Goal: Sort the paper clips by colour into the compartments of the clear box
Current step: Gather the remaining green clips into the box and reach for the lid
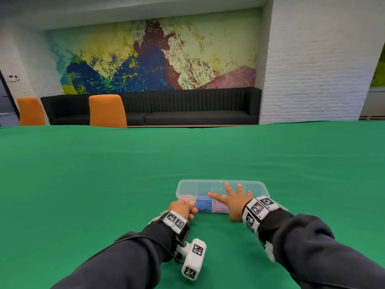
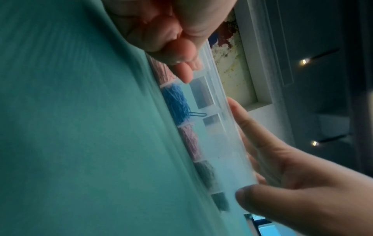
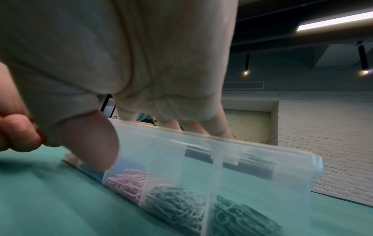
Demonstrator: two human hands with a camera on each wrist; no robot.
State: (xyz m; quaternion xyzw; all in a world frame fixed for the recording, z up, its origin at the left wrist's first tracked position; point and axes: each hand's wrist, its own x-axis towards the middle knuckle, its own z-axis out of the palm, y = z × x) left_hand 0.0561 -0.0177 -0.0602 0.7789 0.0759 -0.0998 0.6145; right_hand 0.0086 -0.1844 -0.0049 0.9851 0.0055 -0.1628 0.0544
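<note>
A clear box (image 1: 260,187) with its lid on lies on the green cloth. Its compartments hold sorted clips heaped against the near wall: blue clips (image 1: 201,205), pink clips (image 1: 218,207), grey-green clips (image 3: 177,202) and dark green clips (image 3: 242,215). My right hand (image 1: 231,197) lies flat on the lid, its fingers spread and straight, with the thumb down the near wall. My left hand (image 1: 190,207) is curled at the box's near left corner, where its fingertips (image 2: 187,75) grip the edge. Another pinkish pile (image 2: 161,68) shows in the leftmost compartment.
The green cloth (image 1: 104,184) covers the whole table around the box. Two orange chairs (image 1: 107,111) and a black sofa (image 1: 187,107) stand beyond the far edge, in front of a colourful wall.
</note>
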